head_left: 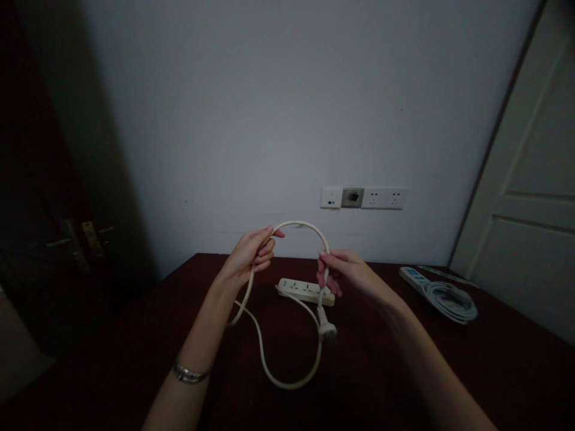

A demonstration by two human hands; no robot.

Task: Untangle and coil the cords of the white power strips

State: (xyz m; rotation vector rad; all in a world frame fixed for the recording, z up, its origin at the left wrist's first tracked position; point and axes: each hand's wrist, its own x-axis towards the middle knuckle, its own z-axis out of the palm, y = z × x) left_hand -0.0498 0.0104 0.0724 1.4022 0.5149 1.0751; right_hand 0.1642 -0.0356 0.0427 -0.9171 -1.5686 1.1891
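Note:
A cream power cord [296, 223] arches up between my two hands. My left hand [254, 254] is closed round the cord at the left side of the arch. On the right, the fingers of my right hand [339, 269] pinch the same cord a little above its plug [327, 329]. The plug hangs downward, its prongs blurred. Behind my hands lies a white power strip [305, 290] with several sockets, which the cord runs into at its left end. The rest of the cord sags in a wide loop nearer to me.
The dark red table [368, 371] meets a pale wall [251, 120]. At its right lies another power strip [413, 277] with a coiled white cable [451, 302]. Wall sockets [384, 198] sit above the table; a white door [534, 197] stands at right.

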